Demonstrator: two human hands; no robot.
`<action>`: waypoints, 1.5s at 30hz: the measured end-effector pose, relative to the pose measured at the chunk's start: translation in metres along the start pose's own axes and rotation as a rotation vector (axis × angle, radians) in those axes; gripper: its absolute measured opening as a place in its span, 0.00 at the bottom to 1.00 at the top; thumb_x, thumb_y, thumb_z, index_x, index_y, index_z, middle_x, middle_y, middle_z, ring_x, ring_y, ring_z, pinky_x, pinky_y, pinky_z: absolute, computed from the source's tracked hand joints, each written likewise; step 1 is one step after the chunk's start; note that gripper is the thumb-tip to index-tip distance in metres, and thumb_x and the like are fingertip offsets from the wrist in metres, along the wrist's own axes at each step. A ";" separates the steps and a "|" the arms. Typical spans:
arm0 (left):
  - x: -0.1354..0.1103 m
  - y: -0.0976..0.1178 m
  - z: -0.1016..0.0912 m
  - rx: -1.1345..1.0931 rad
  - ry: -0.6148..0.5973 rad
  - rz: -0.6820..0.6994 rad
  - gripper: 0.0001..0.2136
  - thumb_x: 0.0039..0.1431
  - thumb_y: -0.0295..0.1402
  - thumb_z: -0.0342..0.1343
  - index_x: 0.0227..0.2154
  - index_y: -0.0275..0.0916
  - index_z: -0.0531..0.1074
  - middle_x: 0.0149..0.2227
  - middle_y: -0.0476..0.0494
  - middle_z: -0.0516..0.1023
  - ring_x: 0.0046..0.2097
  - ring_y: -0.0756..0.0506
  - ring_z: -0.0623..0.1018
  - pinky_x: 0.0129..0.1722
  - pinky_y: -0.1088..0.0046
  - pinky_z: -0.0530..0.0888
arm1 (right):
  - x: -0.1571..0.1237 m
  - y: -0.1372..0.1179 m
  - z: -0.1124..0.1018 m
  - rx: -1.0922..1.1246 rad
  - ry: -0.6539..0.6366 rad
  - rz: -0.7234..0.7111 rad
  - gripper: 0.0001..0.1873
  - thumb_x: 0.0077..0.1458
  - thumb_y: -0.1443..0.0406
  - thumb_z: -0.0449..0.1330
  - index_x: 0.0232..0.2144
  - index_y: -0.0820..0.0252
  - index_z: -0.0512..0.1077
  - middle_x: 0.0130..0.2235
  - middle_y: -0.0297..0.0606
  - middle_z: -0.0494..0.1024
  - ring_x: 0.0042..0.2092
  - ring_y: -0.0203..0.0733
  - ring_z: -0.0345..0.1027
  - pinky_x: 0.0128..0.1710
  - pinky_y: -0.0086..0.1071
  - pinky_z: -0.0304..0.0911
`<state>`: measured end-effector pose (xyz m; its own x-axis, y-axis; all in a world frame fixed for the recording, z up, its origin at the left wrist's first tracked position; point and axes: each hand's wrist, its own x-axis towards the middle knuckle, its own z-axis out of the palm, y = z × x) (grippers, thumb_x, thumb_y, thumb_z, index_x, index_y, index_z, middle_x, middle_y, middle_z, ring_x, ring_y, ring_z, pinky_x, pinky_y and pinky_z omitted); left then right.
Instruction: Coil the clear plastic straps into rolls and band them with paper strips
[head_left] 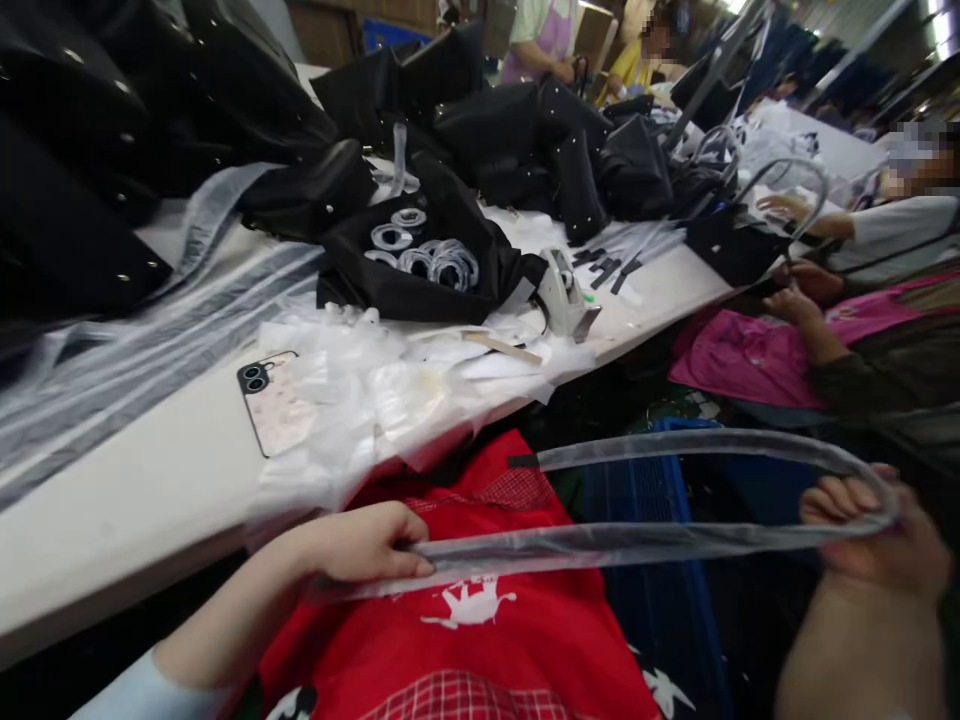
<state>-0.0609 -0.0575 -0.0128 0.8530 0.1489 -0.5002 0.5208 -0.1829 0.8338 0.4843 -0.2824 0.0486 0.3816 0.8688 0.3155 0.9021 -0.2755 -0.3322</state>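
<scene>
A long strap wrapped in clear plastic (pixel 637 540) is stretched across my lap and bends back in a loop at the right. My left hand (pixel 367 543) pinches one end of it over my red apron (pixel 480 640). At the loop's bend, my right hand (pixel 877 535) is closed with its fingers curled over the strap. The strap's black free end (pixel 525 461) points left, just below the table edge.
A white table (pixel 150 490) carries a phone (pixel 274 400), a heap of clear plastic wrappers (pixel 375 390), tape rolls (pixel 427 260) on black fabric, a tape dispenser (pixel 564 295) and black bags (pixel 525 140). Another person's hands (pixel 795 295) work at the right. A blue crate (pixel 652 560) stands below.
</scene>
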 end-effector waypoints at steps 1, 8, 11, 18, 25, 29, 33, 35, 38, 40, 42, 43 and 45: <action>0.002 -0.001 -0.001 -0.035 -0.021 0.002 0.17 0.56 0.46 0.53 0.21 0.38 0.65 0.20 0.54 0.61 0.23 0.52 0.60 0.21 0.78 0.57 | 0.004 -0.001 0.012 0.051 0.017 0.097 0.43 0.61 0.45 0.29 0.52 0.64 0.72 0.25 0.50 0.71 0.25 0.49 0.65 0.27 0.47 0.59; 0.054 0.041 0.016 -0.298 0.062 -0.035 0.15 0.60 0.46 0.50 0.26 0.39 0.65 0.21 0.52 0.72 0.20 0.51 0.69 0.23 0.76 0.68 | 0.024 -0.134 0.133 0.255 -0.098 0.017 0.25 0.54 0.49 0.57 0.45 0.63 0.75 0.48 0.51 0.74 0.52 0.54 0.66 0.53 0.48 0.59; 0.087 0.065 0.018 -0.347 0.074 0.067 0.11 0.61 0.38 0.51 0.26 0.38 0.67 0.23 0.50 0.75 0.21 0.50 0.72 0.25 0.74 0.71 | 0.018 -0.227 0.160 0.680 -0.751 -0.277 0.23 0.63 0.55 0.49 0.53 0.59 0.70 0.46 0.44 0.78 0.45 0.46 0.71 0.47 0.38 0.66; 0.053 0.032 -0.018 -0.599 -0.315 0.031 0.14 0.56 0.45 0.59 0.31 0.37 0.74 0.23 0.48 0.78 0.25 0.47 0.76 0.29 0.70 0.74 | 0.072 -0.195 0.155 0.630 -0.911 -0.206 0.19 0.52 0.52 0.61 0.24 0.63 0.78 0.24 0.37 0.77 0.28 0.39 0.66 0.29 0.29 0.60; 0.027 0.022 -0.017 -0.790 -0.148 -0.020 0.19 0.59 0.49 0.54 0.34 0.35 0.77 0.18 0.51 0.72 0.18 0.51 0.69 0.24 0.73 0.70 | 0.110 -0.155 0.179 0.577 -1.028 -0.264 0.22 0.55 0.50 0.58 0.22 0.62 0.75 0.24 0.34 0.72 0.29 0.38 0.63 0.30 0.29 0.57; 0.041 0.031 -0.015 -0.923 -0.131 0.008 0.19 0.60 0.47 0.53 0.34 0.33 0.76 0.19 0.50 0.71 0.18 0.51 0.67 0.24 0.73 0.70 | 0.116 -0.157 0.195 0.598 -1.059 -0.275 0.22 0.56 0.51 0.56 0.22 0.61 0.73 0.23 0.33 0.71 0.28 0.38 0.62 0.29 0.29 0.57; 0.045 0.039 -0.022 -1.161 0.090 0.067 0.13 0.62 0.38 0.54 0.33 0.32 0.74 0.16 0.56 0.62 0.16 0.56 0.59 0.23 0.77 0.68 | 0.121 -0.156 0.198 0.636 -1.007 -0.349 0.19 0.57 0.53 0.55 0.27 0.61 0.75 0.29 0.35 0.75 0.33 0.42 0.67 0.33 0.30 0.60; 0.045 0.050 -0.033 -1.313 0.255 0.116 0.12 0.63 0.36 0.52 0.31 0.32 0.73 0.15 0.58 0.57 0.16 0.57 0.56 0.22 0.80 0.66 | 0.111 -0.167 0.195 0.657 -1.001 -0.402 0.17 0.55 0.53 0.58 0.34 0.60 0.76 0.31 0.36 0.76 0.33 0.42 0.68 0.34 0.30 0.61; 0.059 0.072 -0.057 -1.487 0.517 0.274 0.10 0.65 0.33 0.50 0.32 0.33 0.72 0.17 0.58 0.58 0.16 0.58 0.60 0.24 0.82 0.67 | 0.076 -0.205 0.194 0.718 -0.978 -0.391 0.17 0.56 0.53 0.59 0.37 0.60 0.75 0.27 0.34 0.74 0.29 0.39 0.65 0.31 0.29 0.60; 0.079 0.086 -0.070 -1.497 0.703 0.411 0.07 0.64 0.32 0.52 0.38 0.33 0.72 0.22 0.53 0.68 0.22 0.56 0.70 0.32 0.80 0.72 | 0.053 -0.239 0.197 0.883 -0.990 -0.369 0.21 0.62 0.52 0.52 0.31 0.62 0.74 0.27 0.35 0.73 0.30 0.37 0.64 0.31 0.28 0.60; 0.103 0.093 -0.075 -1.337 0.891 0.473 0.10 0.63 0.34 0.54 0.42 0.34 0.72 0.32 0.45 0.76 0.34 0.51 0.77 0.42 0.74 0.73 | 0.040 -0.269 0.198 1.114 -1.067 -0.327 0.27 0.64 0.49 0.47 0.29 0.63 0.73 0.22 0.33 0.68 0.25 0.34 0.60 0.26 0.26 0.57; 0.113 0.094 -0.073 -1.171 0.975 0.460 0.11 0.63 0.36 0.54 0.44 0.35 0.71 0.36 0.42 0.78 0.39 0.48 0.78 0.46 0.71 0.72 | 0.039 -0.279 0.197 1.229 -1.094 -0.277 0.29 0.63 0.47 0.46 0.29 0.64 0.73 0.19 0.31 0.65 0.22 0.32 0.57 0.23 0.25 0.54; 0.126 0.093 -0.064 -0.709 1.054 0.389 0.12 0.64 0.38 0.51 0.45 0.36 0.71 0.39 0.41 0.79 0.42 0.45 0.77 0.47 0.68 0.70 | 0.046 -0.286 0.191 1.425 -1.091 -0.134 0.30 0.62 0.45 0.48 0.27 0.65 0.73 0.16 0.28 0.62 0.17 0.29 0.51 0.18 0.24 0.47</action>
<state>0.0931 0.0064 0.0161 0.3408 0.9387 -0.0519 -0.1544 0.1103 0.9818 0.2056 -0.0849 -0.0115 -0.4944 0.8665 -0.0694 -0.1614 -0.1700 -0.9721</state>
